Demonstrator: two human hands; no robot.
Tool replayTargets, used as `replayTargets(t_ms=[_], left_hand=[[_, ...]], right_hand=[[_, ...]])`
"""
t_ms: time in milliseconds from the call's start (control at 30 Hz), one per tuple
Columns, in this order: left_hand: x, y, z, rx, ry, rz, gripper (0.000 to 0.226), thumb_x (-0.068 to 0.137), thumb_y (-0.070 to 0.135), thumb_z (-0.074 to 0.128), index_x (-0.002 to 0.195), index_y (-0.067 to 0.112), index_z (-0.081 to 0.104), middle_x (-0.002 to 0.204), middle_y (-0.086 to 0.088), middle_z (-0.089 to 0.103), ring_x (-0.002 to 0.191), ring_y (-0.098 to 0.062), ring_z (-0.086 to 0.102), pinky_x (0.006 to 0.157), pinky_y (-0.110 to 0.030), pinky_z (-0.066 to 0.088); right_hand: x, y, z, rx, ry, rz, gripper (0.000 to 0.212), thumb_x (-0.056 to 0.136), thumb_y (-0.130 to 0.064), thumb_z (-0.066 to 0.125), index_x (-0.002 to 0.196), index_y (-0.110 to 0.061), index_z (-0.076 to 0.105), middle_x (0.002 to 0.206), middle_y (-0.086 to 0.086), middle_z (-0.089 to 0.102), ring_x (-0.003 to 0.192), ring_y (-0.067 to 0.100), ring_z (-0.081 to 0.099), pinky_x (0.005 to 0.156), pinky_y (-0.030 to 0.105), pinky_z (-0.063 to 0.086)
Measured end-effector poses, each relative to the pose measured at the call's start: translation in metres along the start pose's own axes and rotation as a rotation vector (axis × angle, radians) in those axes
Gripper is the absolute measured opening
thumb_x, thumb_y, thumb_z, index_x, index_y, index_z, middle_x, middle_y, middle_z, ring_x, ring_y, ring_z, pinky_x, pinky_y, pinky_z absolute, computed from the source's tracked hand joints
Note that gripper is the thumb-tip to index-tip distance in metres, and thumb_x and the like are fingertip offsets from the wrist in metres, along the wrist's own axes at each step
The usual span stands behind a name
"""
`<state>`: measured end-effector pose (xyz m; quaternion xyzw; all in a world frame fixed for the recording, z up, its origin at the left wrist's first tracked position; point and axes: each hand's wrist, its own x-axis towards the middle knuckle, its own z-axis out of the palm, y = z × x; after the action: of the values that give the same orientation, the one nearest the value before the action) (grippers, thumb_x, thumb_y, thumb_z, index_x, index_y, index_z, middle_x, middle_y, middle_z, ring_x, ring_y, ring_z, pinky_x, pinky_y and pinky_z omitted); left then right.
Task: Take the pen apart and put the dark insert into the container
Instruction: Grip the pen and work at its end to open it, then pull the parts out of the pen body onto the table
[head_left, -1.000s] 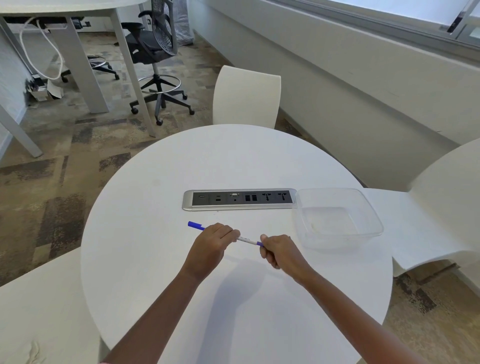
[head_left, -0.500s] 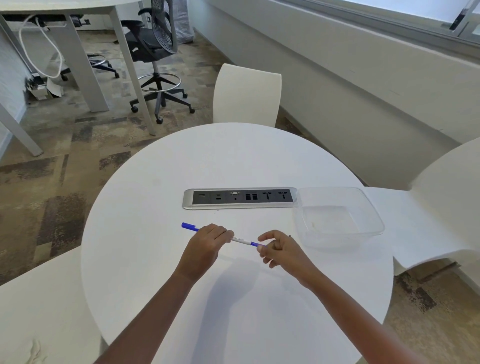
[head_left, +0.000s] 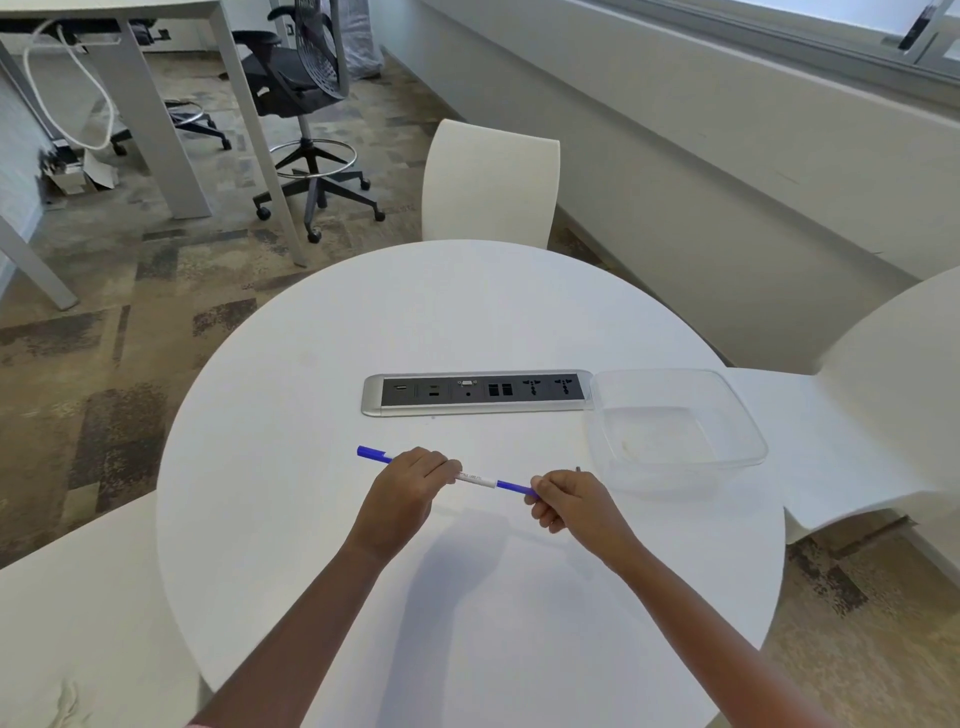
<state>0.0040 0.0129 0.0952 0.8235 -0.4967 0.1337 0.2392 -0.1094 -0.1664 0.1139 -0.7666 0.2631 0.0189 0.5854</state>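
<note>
Right hand (head_left: 569, 506) recloses on the blue end of the pen (head_left: 478, 479), left hand (head_left: 410, 486) gripping its barrel: pulling apart can begin.

1. The table (head_left: 467, 312) has a white, smooth top with a dull, matt look and only a faint sheen.
2. The pen (head_left: 480, 478) looks like plastic: a white barrel with fine print, and smooth, slightly glossy blue ends.
3. The container (head_left: 675, 475) is clear, thin plastic, glossy at the rim, with a cloudy, scuffed bottom.
4. The socket panel (head_left: 478, 393) has a silver, brushed-metal frame around a dark matt face.
5. The chair (head_left: 491, 187) behind the table is a smooth, off-white moulded shell with a satin finish.
6. The carpet (head_left: 104, 389) is rough, mottled brown and grey.
7. The office chair (head_left: 306, 67) has a black mesh back and a shiny metal foot ring (head_left: 311, 156).
</note>
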Motion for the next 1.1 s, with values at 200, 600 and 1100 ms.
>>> replayTargets(t_ms=[200, 600, 1100], left_hand=[[-0.001, -0.006, 0.002, 0.001, 0.006, -0.021, 0.026, 0.058, -0.019, 0.072, 0.072, 0.003, 0.071, 0.062, -0.006, 0.067, 0.052, -0.024, 0.061, 0.045, -0.023, 0.049], [-0.001, -0.008, 0.008, -0.02, -0.016, -0.055, 0.028, 0.057, -0.02, 0.075, 0.071, 0.004, 0.071, 0.061, -0.005, 0.066, 0.051, -0.023, 0.059, 0.044, -0.022, 0.048], [0.0, -0.009, 0.012, -0.067, -0.07, -0.056, 0.029, 0.056, -0.02, 0.077, 0.072, 0.004, 0.071, 0.063, -0.005, 0.067, 0.056, -0.022, 0.062, 0.046, -0.021, 0.049]], right_hand=[[0.016, 0.02, -0.007, 0.045, 0.137, 0.107, 0.022, 0.091, -0.015, 0.051, 0.077, -0.006, 0.066, 0.068, 0.002, 0.053, 0.058, 0.012, 0.046, 0.055, 0.02, 0.039], [0.043, 0.068, 0.023, -0.386, 0.378, 0.111, 0.011, 0.088, -0.011, 0.053, 0.084, -0.002, 0.06, 0.089, 0.014, 0.064, 0.077, 0.025, 0.056, 0.064, 0.027, 0.036], [0.043, 0.056, 0.019, -0.259, 0.272, 0.117, 0.01, 0.085, -0.017, 0.059, 0.086, -0.007, 0.06, 0.062, 0.002, 0.054, 0.06, 0.016, 0.05, 0.058, 0.025, 0.04]])
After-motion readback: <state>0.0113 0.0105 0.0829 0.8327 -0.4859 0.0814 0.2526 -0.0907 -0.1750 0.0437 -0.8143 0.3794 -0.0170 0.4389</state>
